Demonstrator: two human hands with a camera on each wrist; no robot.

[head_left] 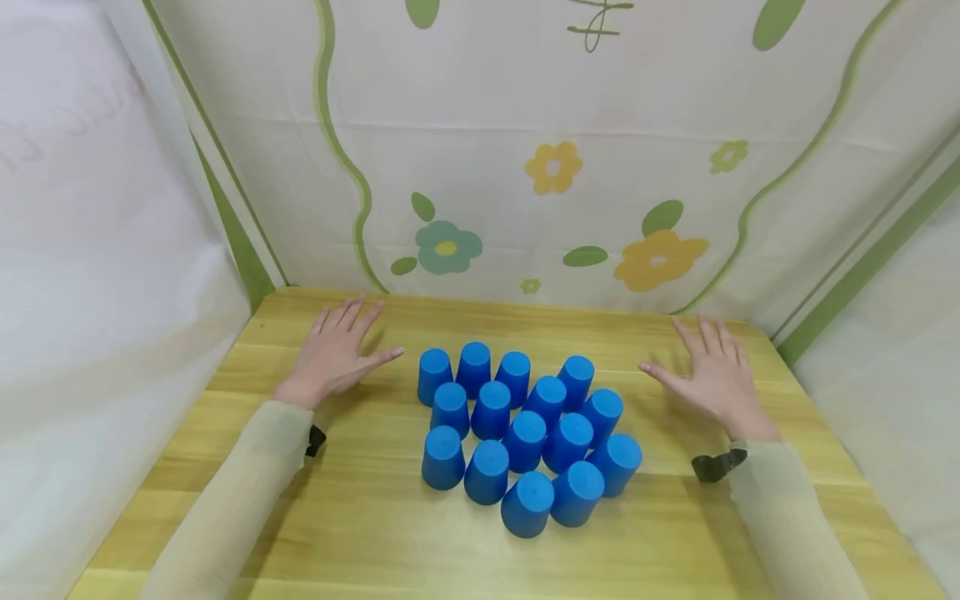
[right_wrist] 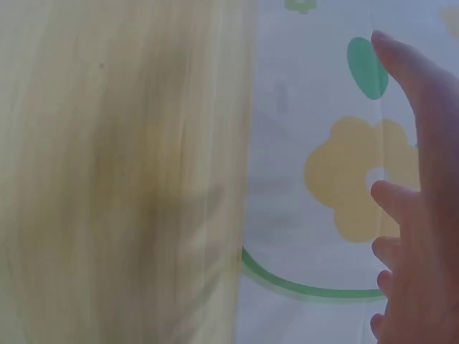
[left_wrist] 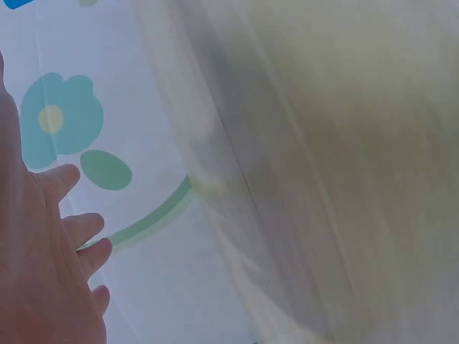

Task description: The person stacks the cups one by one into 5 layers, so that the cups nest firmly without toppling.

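Observation:
Several blue cups [head_left: 492,410] stand upside down in a close cluster on the wooden table [head_left: 360,517]. My left hand [head_left: 335,354] is spread over the table's far left part, its thumb pointing toward the cups without touching them. On the other side, my right hand [head_left: 712,379] is spread too, thumb toward the cups and apart from them. Neither hand holds anything. In the left wrist view, the left hand [left_wrist: 46,265] shows at the left edge. The right hand [right_wrist: 423,236] shows at the right edge of its wrist view.
A white curtain [head_left: 480,167] printed with flowers and green vines hangs behind the table's far edge. More white cloth hangs at the left [head_left: 112,250] and right [head_left: 892,375]. Dark straps sit at both wrists, over pale sleeves.

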